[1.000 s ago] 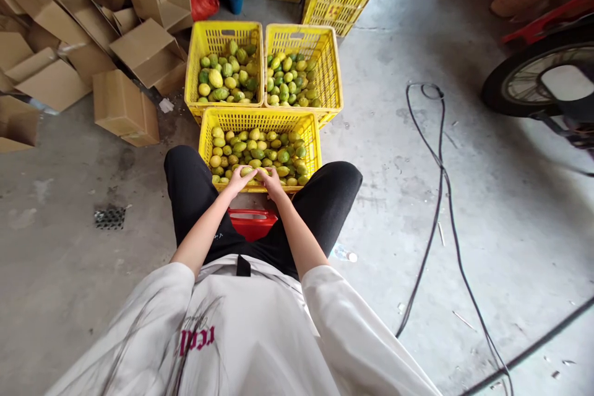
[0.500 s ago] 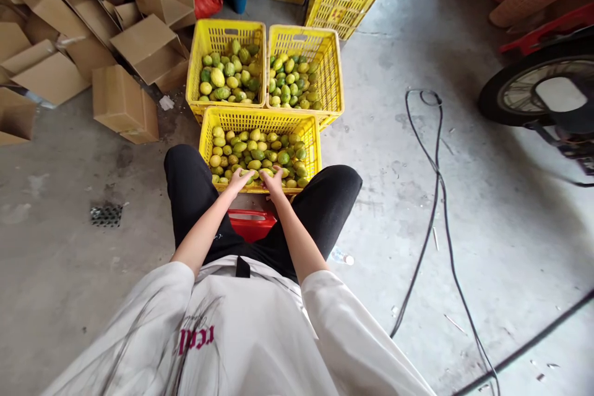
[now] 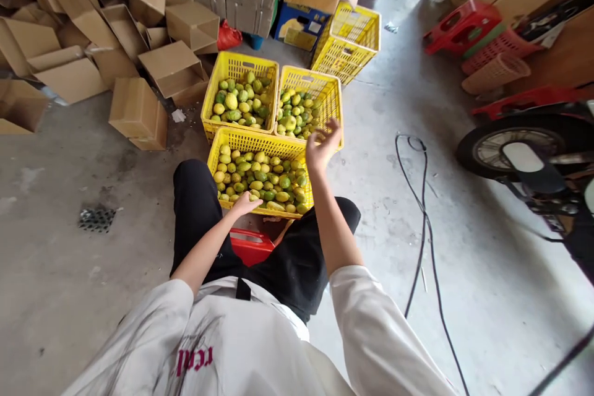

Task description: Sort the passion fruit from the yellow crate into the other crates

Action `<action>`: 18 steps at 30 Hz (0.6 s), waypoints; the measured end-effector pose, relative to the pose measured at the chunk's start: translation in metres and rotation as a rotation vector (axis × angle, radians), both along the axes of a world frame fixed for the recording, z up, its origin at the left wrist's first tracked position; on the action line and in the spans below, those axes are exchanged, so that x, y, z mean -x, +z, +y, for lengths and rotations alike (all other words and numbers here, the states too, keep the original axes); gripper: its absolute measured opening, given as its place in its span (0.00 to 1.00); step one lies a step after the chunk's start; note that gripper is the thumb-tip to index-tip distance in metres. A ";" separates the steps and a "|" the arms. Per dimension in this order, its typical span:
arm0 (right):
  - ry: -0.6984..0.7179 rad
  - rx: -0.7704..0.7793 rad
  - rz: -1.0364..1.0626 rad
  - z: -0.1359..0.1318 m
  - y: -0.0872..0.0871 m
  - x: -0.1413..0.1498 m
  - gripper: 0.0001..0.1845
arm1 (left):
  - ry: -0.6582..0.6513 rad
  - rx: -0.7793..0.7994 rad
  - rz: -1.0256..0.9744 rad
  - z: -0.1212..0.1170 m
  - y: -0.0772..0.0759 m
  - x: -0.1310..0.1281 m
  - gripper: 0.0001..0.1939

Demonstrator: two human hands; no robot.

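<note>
In front of my knees stands a yellow slatted crate (image 3: 214, 158) holding many oval, yellow-green, lemon-like fruits (image 3: 261, 176). At its near edge my left hand (image 3: 245, 204) is closed around a yellow-green fruit (image 3: 255, 195), partly hidden by the fingers. My right hand (image 3: 322, 145) is raised over the near right corner of the back right crate (image 3: 338, 108). Its fingers are spread, with nothing visible in them. Several fruits lie in that crate. More fruits, some larger and ridged, fill the bottom of the back left crate (image 3: 208, 90).
Cardboard boxes (image 3: 137, 108) are heaped at the left. Behind the fruit crates stand another yellow crate (image 3: 357, 43) and a blue carton (image 3: 299, 28). A black cable (image 3: 424, 216) loops across the floor at the right, near a motorbike wheel (image 3: 496, 148). A red stool (image 3: 253, 247) shows between my legs.
My right hand has left the front crate, moved forward and right to the back right crate, and opened. My left hand stays at the front crate. The view has shifted.
</note>
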State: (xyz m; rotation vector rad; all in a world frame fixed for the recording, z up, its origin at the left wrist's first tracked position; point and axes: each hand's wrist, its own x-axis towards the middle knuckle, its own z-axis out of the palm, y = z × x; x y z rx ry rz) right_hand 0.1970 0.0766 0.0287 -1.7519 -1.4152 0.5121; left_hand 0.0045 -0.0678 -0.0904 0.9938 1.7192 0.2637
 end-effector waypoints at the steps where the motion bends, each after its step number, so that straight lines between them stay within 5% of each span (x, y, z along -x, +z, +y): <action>1: -0.042 -0.172 0.048 0.005 0.005 -0.005 0.32 | -0.018 0.003 0.009 0.000 0.001 0.000 0.19; 5: 0.001 -0.514 0.118 -0.026 -0.004 -0.014 0.28 | -0.055 0.014 0.040 0.003 0.003 -0.002 0.18; 9: 0.039 -0.498 0.163 -0.073 -0.020 -0.005 0.20 | -0.058 0.011 0.056 0.006 0.000 -0.003 0.18; 13: 0.065 -0.548 0.295 -0.098 0.003 0.005 0.16 | -0.017 0.003 0.063 -0.001 -0.006 -0.003 0.18; 15: 0.133 -0.469 0.329 -0.156 0.008 -0.012 0.19 | 0.022 -0.010 0.077 -0.003 -0.007 -0.003 0.19; 16: 0.164 -0.423 0.336 -0.207 0.002 -0.028 0.21 | 0.039 -0.019 0.089 -0.001 -0.005 -0.003 0.19; 18: 0.196 -0.355 0.354 -0.351 -0.024 -0.074 0.21 | 0.091 -0.092 0.115 0.016 0.002 -0.001 0.20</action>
